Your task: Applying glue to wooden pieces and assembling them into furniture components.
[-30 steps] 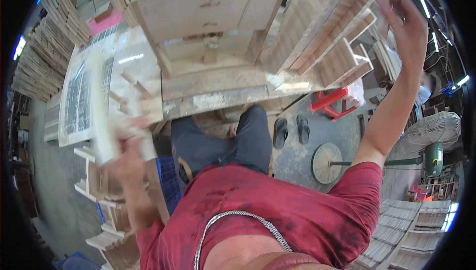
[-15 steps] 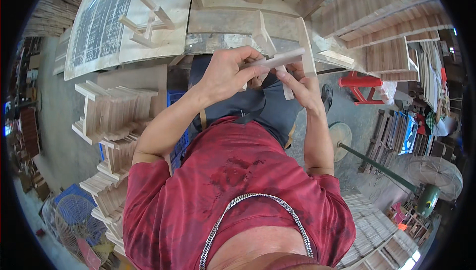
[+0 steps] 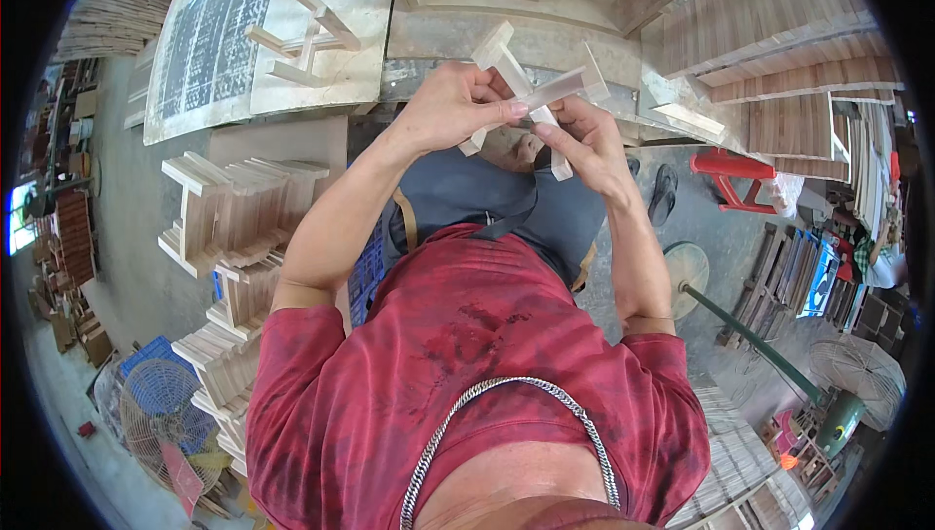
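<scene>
Both hands meet in front of my chest over a cluster of pale wooden pieces [image 3: 506,62]. My left hand [image 3: 450,106] grips the cluster from the left, fingertips pinched on a slat. From the right, my right hand [image 3: 581,140] holds a light wooden slat [image 3: 565,87] that crosses the other pieces at an angle. A short piece sticks down between the two hands. The joint between the pieces is hidden by my fingers.
A wooden workbench [image 3: 438,28] lies just beyond the hands, with a small wooden frame [image 3: 307,33] on a printed board at its left. Stacks of wooden parts [image 3: 239,218] stand to my left, plank stacks [image 3: 779,53] to the right, and a red stool [image 3: 735,179] on the floor.
A second ago my arms were spread wide, the right one raised to the plank stacks. They then came together, and now both hands hold the wooden pieces slightly higher and closer.
</scene>
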### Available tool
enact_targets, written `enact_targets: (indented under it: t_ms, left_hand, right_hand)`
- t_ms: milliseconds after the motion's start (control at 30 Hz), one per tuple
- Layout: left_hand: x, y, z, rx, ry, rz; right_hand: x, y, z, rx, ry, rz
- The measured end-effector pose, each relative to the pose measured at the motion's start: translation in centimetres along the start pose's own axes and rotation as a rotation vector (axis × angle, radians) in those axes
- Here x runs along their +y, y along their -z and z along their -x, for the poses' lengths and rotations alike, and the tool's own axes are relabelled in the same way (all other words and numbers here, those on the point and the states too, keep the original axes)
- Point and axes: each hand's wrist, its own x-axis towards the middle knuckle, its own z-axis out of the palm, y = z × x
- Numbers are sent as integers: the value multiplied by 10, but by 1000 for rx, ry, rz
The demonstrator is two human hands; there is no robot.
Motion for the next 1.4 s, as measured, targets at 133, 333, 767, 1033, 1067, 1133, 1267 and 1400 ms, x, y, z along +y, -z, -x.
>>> enact_targets:
  t_ms: [133,333,767,1033,1067,1133,1267,1400]
  left_hand:
    - [-1,-6,-3,71,-120,216]
    - [-13,-1,15,175,-179,135]
    - [14,109,128,813,-736,-754]
    - [14,147,142,1373,-791,-1247]
    - [-6,143,143,1449,-804,-1243]
    - [-36,136,140,1534,-810,-1245]
    - [-82,139,110,1360,-81,-548]
    - [-124,163,85,1228,-27,-398]
  right_hand:
    - [-3,-3,-3,-20,-17,-62]
    - [-3,-29,-25,59,26,-101]
    - [-108,-89,-133,-492,241,-363]
    - [-159,-152,-227,-455,519,325]
    - [-158,-158,-237,-444,544,341]
    - [-149,-168,-262,-469,539,364]
    - [-125,-167,-301,-547,490,436]
    - [-100,-175,-314,-559,427,427]
